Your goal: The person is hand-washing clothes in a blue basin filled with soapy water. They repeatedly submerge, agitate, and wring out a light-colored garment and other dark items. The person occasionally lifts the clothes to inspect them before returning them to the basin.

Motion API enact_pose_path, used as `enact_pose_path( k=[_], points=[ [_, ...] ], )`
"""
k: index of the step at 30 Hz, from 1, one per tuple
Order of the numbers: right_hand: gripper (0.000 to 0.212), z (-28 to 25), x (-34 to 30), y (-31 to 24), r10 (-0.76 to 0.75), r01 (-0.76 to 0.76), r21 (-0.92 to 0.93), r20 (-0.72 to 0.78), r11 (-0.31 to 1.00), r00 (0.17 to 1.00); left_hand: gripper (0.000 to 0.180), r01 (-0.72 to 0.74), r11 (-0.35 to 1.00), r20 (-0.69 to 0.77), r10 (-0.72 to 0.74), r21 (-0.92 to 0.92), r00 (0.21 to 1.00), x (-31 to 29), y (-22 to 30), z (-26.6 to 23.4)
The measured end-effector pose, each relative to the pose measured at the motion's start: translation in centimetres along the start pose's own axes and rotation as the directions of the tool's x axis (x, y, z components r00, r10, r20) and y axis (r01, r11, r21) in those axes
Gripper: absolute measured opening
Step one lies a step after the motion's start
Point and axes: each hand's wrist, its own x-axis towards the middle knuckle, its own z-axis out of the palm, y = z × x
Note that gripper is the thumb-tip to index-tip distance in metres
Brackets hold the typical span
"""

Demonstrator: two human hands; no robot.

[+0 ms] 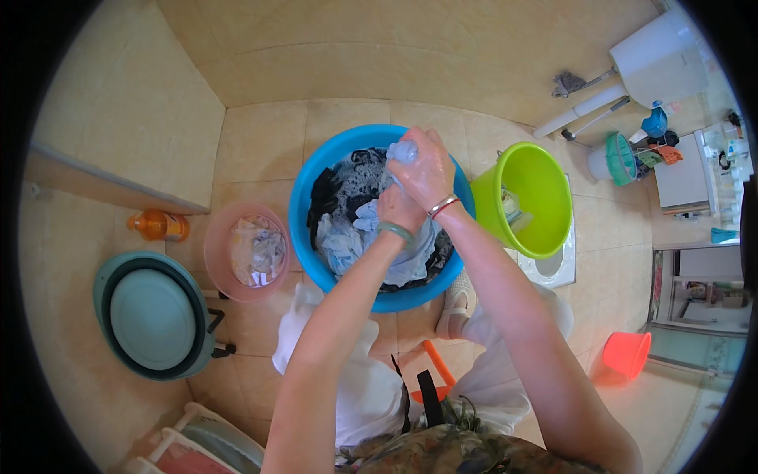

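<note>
A large blue basin [306, 265] stands on the floor before me, holding sudsy water, dark cloth [322, 193] and a light blue garment [341, 241]. Above its right half my two hands meet, both gripping a bunched part of that garment. My left hand [401, 208], with a green bangle at the wrist, is closed on the cloth lower down. Just above it, my right hand [429, 170], wearing a silver bangle and a red band, is wrapped round the cloth, and a wad pokes out past its fingers. The garment's lower part hangs down into the basin.
Left of the basin sit a pink basin [215, 265] with light cloths, an orange bottle [162, 226] and a folded teal basin [154, 320]. A tilted lime-green bucket [545, 197] is at the right, beside a white floor toilet [562, 272]. A red bucket [626, 354] stands farther right.
</note>
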Motion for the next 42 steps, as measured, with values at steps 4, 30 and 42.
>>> enact_pose_path(
  k=[4, 30, 42],
  points=[
    [0.036, 1.8, -0.5, 0.1, 0.224, -0.223, -0.087, 0.010, 0.971, 0.974, 0.044, 0.017, 1.000, -0.101, -0.015, 0.020, 0.995, -0.7, -1.2, 1.2],
    [0.029, -3.9, 2.3, -0.5, -0.326, 0.138, 0.378, 0.496, 0.916, 0.805, 0.075, -0.005, 0.798, 0.197, 0.155, -0.602, 0.968, -0.8, 0.6, -3.9],
    [0.024, 0.3, 0.1, 0.9, -0.139, 0.172, -0.083, 0.309, 0.982, 0.941, 0.036, 0.039, 0.971, -0.017, -0.044, -0.235, 0.999, -1.1, -1.5, 0.8]
  ],
)
